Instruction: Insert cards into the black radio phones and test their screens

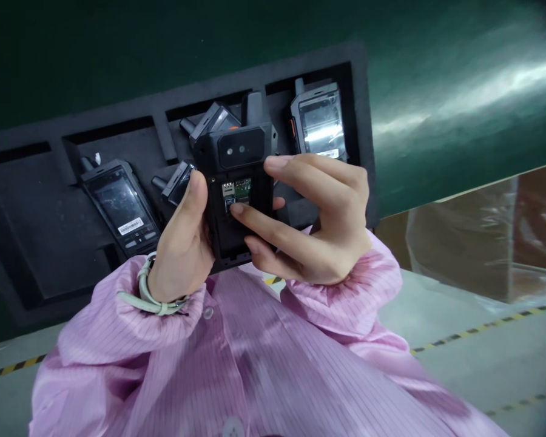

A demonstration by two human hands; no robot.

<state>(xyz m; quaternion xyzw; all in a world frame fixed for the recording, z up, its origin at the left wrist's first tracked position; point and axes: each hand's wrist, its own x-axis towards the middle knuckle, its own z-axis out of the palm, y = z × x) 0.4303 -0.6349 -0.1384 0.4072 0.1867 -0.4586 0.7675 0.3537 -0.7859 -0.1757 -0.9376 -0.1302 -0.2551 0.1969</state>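
A black handheld radio [241,149] is held upright with its back facing me. Its open rear bay shows a green circuit board [242,187] and a metal card slot [228,189]. My left hand [182,243] is wrapped round the radio's left side, thumb along the edge, its other fingers mostly hidden behind. My right hand [318,212] is at the right side with its fingers apart; one fingertip touches the lower part of the card slot and another rests near the upper right edge. Nothing is visibly gripped in it.
Behind the radio, a black foam tray [370,139] lies on a green table [437,109]. It holds several radios, one at the left [121,203] and one at the right [322,121]. A cardboard box [464,237] with clear plastic stands beyond the table edge at right.
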